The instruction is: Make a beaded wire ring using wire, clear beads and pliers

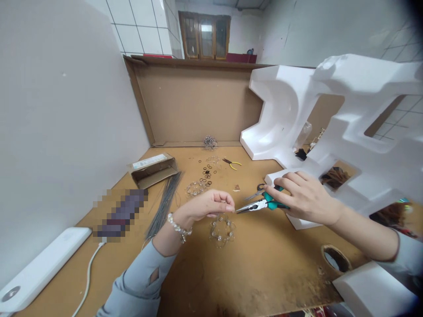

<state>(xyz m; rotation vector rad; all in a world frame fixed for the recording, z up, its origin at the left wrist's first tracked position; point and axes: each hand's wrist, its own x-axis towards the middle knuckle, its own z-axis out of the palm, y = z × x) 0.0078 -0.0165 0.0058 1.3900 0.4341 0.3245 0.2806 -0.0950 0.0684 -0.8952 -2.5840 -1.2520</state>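
Note:
My left hand (216, 203) pinches the upper edge of a beaded wire ring (221, 232), which hangs below the fingers with clear beads spaced around it. In my right hand (306, 198) are long-nose pliers (261, 205) with teal handles. Their tips reach the left fingertips, where a small bit of wire seems to be; its detail is too fine to make out. Just behind the pliers lie scissors (257, 192) with dark handles, partly hidden by the right fingers. A second beaded wire ring (195, 189) rests on the table beyond my left hand.
Grey wires (164, 204) lie beside an open cardboard box (153, 171). Small dark rings (207, 172), yellow-handled pliers (232, 164) and a wire heap (209, 141) are farther back. White foam (274, 110) stands at right, near a round table hole (336, 258). A power strip (42, 268) is at left.

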